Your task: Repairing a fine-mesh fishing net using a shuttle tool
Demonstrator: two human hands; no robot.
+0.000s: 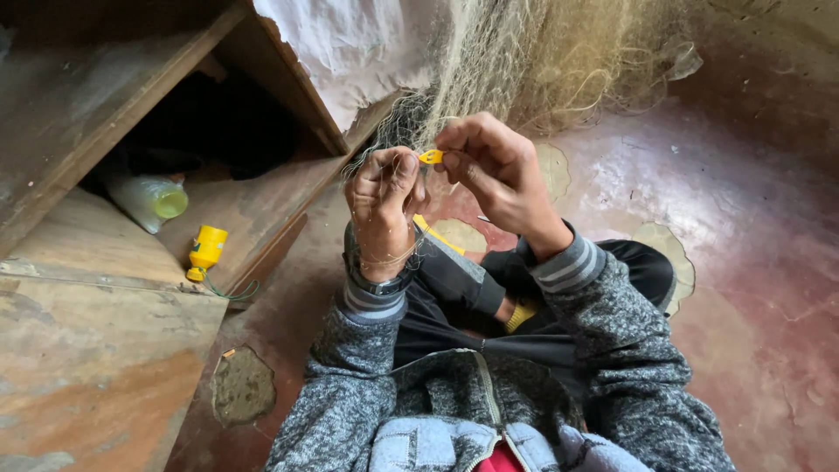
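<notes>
Right hand (494, 170) pinches a small yellow tool (430, 156) in a tight grip; left hand (384, 201) clenches fishing net (489, 70) strands.

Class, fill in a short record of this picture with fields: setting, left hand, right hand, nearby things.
Setting: person seated cross-legged on a reddish floor, beside wooden steps
Left hand: left hand closed on strands of the net
Right hand: right hand pinching a small yellow tool
Touching: both hands meet at the tool
Nearby things: yellow spool and plastic bottle on the steps
Clothing: grey jacket, striped cuffs
</notes>
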